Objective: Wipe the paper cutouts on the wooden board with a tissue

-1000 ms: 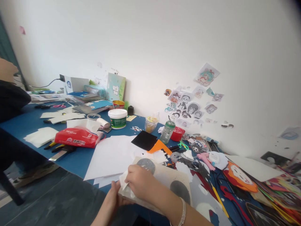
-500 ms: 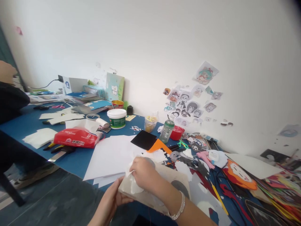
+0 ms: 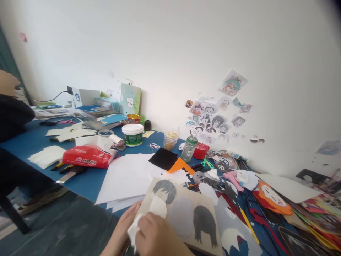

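A beige board [image 3: 186, 199] lies tilted near the table's front edge, with a grey hair-shaped piece [image 3: 165, 190], a pale cutout [image 3: 158, 207] and a dark grey piece [image 3: 204, 224] on it. My right hand [image 3: 153, 233] pinches a crumpled white tissue [image 3: 134, 231] at the board's lower left corner. Behind the tissue, my left hand [image 3: 125, 224] is at the board's left edge; its fingertips are partly hidden under the board and the right hand.
White paper sheets [image 3: 122, 177] lie beyond the board, beside a black sheet [image 3: 163, 159]. A red tissue pack [image 3: 86, 156], a white-lidded tub [image 3: 132, 135] and a bottle [image 3: 189, 148] stand around. Paper scraps and a yellow cutter [image 3: 249, 225] are at right.
My right hand has moved down and left with the tissue, off the upper part of the board. The grey pieces and the pale cutout now show more fully.
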The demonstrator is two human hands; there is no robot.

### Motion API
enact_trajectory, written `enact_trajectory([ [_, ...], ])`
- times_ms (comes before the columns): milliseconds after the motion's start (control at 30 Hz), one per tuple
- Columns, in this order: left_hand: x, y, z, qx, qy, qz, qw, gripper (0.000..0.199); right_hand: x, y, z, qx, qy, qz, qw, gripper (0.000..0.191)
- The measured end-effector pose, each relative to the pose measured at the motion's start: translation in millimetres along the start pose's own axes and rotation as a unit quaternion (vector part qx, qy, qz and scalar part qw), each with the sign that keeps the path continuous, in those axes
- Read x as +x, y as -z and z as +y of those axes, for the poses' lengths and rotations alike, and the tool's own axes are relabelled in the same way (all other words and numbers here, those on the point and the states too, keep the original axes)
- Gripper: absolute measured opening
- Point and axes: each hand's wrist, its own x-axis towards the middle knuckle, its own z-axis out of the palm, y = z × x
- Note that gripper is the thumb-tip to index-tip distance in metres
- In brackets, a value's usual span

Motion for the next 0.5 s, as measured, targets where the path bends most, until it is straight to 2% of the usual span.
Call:
enact_trajectory([
  [67, 2, 0.4, 0, -0.006, 0.001, -0.024, 1.0, 0.037, -8, 2, -6, 0.009, -0.013, -0.004, 1.0, 0.014],
  [133, 2, 0.0, -1, -0.015, 0.005, -0.035, 0.999, 0.038, -9, 18, -4, 0.017, -0.014, -0.004, 1.0, 0.015],
  [233, 0, -0.7, -3, -0.024, 0.02, -0.033, 0.999, 0.039, 4, 55, 13, 0.054, -0.063, -0.001, 0.997, 0.016],
  [300, 0, -0.1, -4, -0.032, 0.031, -0.038, 0.998, 0.042, 19, 69, 30, 0.087, -0.075, 0.006, 0.993, 0.024],
  [400, 2, 3.7, -8, -0.048, 0.037, -0.054, 0.997, 0.042, 36, 56, 49, 0.084, -0.09, 0.005, 0.992, 0.023],
  [500, 5, 7.9, -11, -0.047, 0.043, -0.057, 0.996, 0.041, 40, 30, 56, 0.065, -0.05, -0.029, 0.996, 0.022],
])
